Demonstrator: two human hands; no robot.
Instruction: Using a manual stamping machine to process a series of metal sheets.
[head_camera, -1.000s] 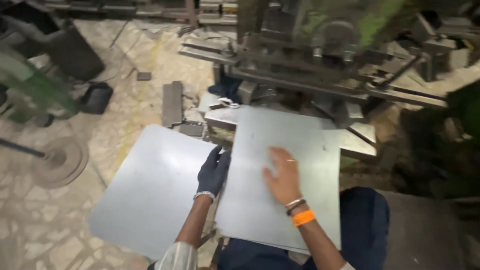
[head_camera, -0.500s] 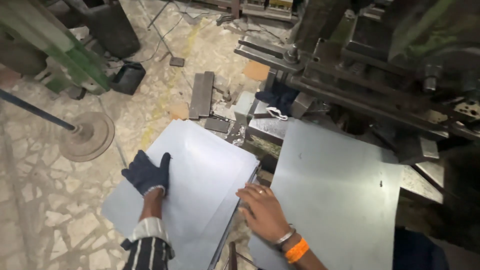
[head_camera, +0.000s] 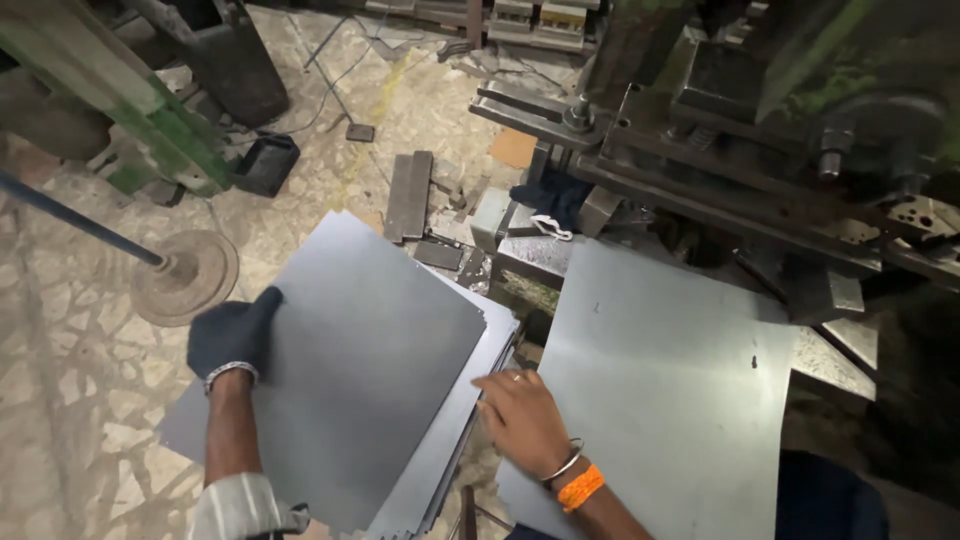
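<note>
A cracked, stained stone floor (head_camera: 90, 400) strewn with metal scraps (head_camera: 408, 195) surrounds a heavy dark press machine (head_camera: 760, 130), a green-painted frame (head_camera: 130, 110) and a round iron base (head_camera: 185, 275).

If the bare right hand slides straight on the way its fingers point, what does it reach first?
The right hand points left, fingertips at the edge of the stack of grey metal sheets. It would meet that stack's top sheets first, probably at once, though depth is unclear.

Smooth matt grey metal sheets (head_camera: 370, 360), dark knit cloth glove on left hand (head_camera: 232, 335), worn greasy steel press (head_camera: 760, 120) upper right, rough cracked stone floor (head_camera: 70, 390)
</note>
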